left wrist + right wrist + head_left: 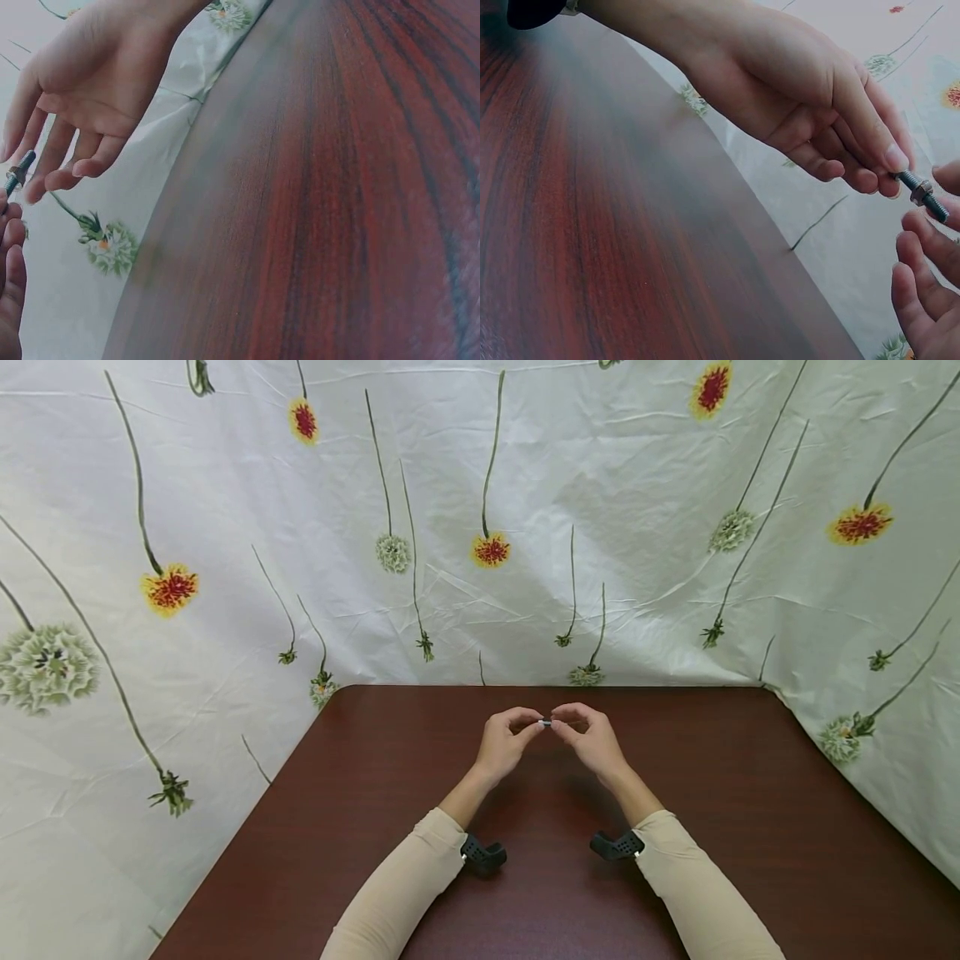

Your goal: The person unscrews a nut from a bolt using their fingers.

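Note:
A small threaded bolt (935,208) with a nut (921,193) partway along it is held up between the two hands. My left hand (501,745) pinches one end between thumb and fingertips, hiding that end. In the right wrist view, the left hand (780,97) comes in from the upper left. My right hand (594,743) is around the bolt's other end, its fingers apart and loosely bent close to the nut. The left wrist view shows the right hand (105,82) with spread fingers beside the protruding thread of the bolt (26,161).
Beneath the hands lies a dark reddish-brown wooden table (360,777) with rounded far corners. A white cloth (442,610) printed with flowers hangs behind it and along both sides. Black wrist mounts (483,856) jut inward from both sleeves.

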A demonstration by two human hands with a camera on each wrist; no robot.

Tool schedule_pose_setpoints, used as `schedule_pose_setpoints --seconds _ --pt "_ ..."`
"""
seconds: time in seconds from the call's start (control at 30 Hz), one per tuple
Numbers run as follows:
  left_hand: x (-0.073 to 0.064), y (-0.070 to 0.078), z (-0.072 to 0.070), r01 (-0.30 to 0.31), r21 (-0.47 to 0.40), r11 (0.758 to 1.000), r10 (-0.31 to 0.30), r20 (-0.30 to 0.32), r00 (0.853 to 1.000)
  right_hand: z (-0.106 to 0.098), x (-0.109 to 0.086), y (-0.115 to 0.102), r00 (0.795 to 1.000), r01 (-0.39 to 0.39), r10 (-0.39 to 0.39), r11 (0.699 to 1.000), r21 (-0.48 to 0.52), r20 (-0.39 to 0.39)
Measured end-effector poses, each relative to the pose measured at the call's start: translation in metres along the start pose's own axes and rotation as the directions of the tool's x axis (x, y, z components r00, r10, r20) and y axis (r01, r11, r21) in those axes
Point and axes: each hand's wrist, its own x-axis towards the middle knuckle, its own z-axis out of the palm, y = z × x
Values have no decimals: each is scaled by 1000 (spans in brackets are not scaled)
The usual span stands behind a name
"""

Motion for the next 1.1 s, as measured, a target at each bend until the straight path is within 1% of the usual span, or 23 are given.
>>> schedule_pose_setpoints --seconds 0.03,0.17,0.33,0.43,0.63,0.77,0.97,1.03,1.1 --pt "0 0 0 -2 1 1000 2 0 1000 0 2 5 1000 -5 5 1000 2 -7" --pt "0 1 -1 -5 6 1000 5 2 1000 1 1 5 1000 -27 27 999 22 -7" --pt "0 2 -1 -2 -10 1000 2 9 1000 0 0 4 1000 -1 1 1000 6 17" --pt "0 1 -1 0 -18 1000 0 12 1000 1 0 3 1000 -5 4 1000 13 17" --pt "0 1 -1 12 0 1000 -12 9 1000 3 1 4 1000 -5 5 1000 23 4" --pt "0 -1 -1 5 0 1000 -5 -3 1000 3 1 4 1000 7 -7 1000 17 12" --pt "2 -4 -1 -12 -19 1000 12 -6 1000 2 2 4 999 -44 44 999 18 -10" --pt "2 -4 -1 -8 -21 1000 8 -1 1000 1 3 5 999 -38 38 999 12 2" --pt "2 -8 -1 -1 -18 1000 1 1 1000 1 3 6 1000 -24 24 1000 0 20"
